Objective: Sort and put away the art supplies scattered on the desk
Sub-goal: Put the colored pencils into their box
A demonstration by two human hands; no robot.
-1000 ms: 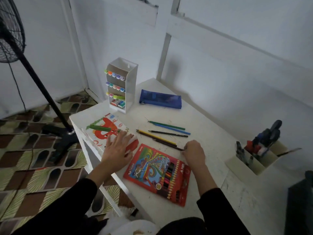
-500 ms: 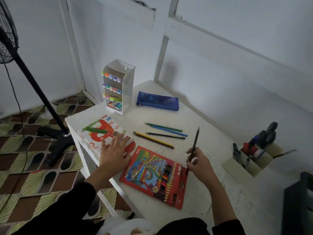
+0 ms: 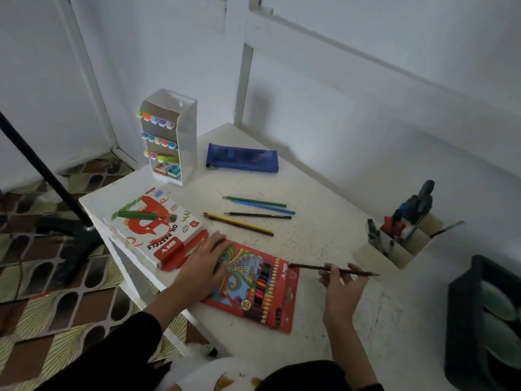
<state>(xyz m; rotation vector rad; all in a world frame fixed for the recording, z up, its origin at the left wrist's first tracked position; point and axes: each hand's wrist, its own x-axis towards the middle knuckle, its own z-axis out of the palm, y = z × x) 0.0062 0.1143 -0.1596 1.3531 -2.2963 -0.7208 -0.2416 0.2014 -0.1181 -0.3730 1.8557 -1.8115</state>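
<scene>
Desk [image 3: 324, 190], white and scuffed, set into a room corner. Right hand [image 3: 342, 289] raised over the near right part of it, thumb and fingertips pinching a dark pencil [image 3: 332, 268] near its middle; other fingers loosely curled. Pencil roughly level, clear of the desktop, sharpened tip to the right, blunt end just above the far right corner of the red coloured-pencil box [image 3: 253, 289]. Left hand [image 3: 204, 263] flat on that box's left edge, fingers straight and slightly spread, holding nothing. Box lying flat near the front edge, pencils visible through its window. Just left of it, touching or nearly so, an oil pastels box [image 3: 155, 224] with a green crayon [image 3: 141, 215] lying across its lid. Farther back, mid-desk, five loose pencils in a rough fan: green [image 3: 253, 201], blue [image 3: 265, 207], black [image 3: 258, 215], yellow [image 3: 239, 222] and a brown one [image 3: 255, 230] close alongside the yellow. Beyond these, a blue pencil case [image 3: 242, 158], zipped, flat near the wall. Far left, an upright white marker rack [image 3: 186, 131], coloured caps in three rows. Right edge of desk: beige pen holder [image 3: 400, 249], crowded with pens. Fan stand [image 3: 42, 176] on patterned floor at left; dark bin [image 3: 465, 320] at near right.
</scene>
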